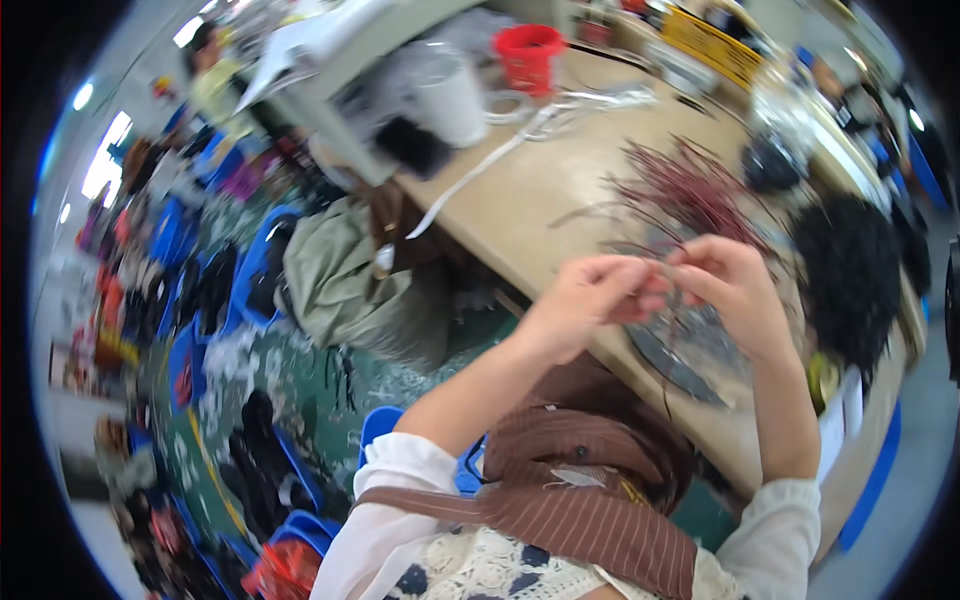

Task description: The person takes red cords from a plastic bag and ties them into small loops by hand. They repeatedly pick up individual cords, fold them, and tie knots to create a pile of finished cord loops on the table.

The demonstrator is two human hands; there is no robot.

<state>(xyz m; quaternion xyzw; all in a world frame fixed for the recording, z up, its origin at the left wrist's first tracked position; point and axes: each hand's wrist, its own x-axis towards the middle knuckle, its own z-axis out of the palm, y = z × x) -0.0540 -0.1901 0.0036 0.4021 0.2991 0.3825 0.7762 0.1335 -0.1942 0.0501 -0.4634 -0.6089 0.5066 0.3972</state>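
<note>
Dark red strands (690, 190), thin, cord-like and slightly bent, are heaped in a loose, tangled fan on a pale wooden workbench (510, 195), their ends splayed in several directions just beyond the worker's hands. One slim, dark strand (671, 325) is held up over the near edge of the bench, its lower length left to dangle; its finer detail is lost to blur. It is pinched at the fingertips of both hands, which are brought almost together: the fingers of the left hand (585, 300) are curled in against the thumb, and the thumb and forefinger of the right hand (735, 285) are closed to a narrow grip. Whether more than one strand is gripped cannot be told. Beneath the hands, a dark, round-edged disc (665, 362) is partly covered. To the right of the heap, the bench is occupied by a bushy black bundle (850, 280); toward the back, a red container (528, 60) and a white cup (447, 95) are seen. A brown pinstriped apron (600, 530) is worn.
</note>
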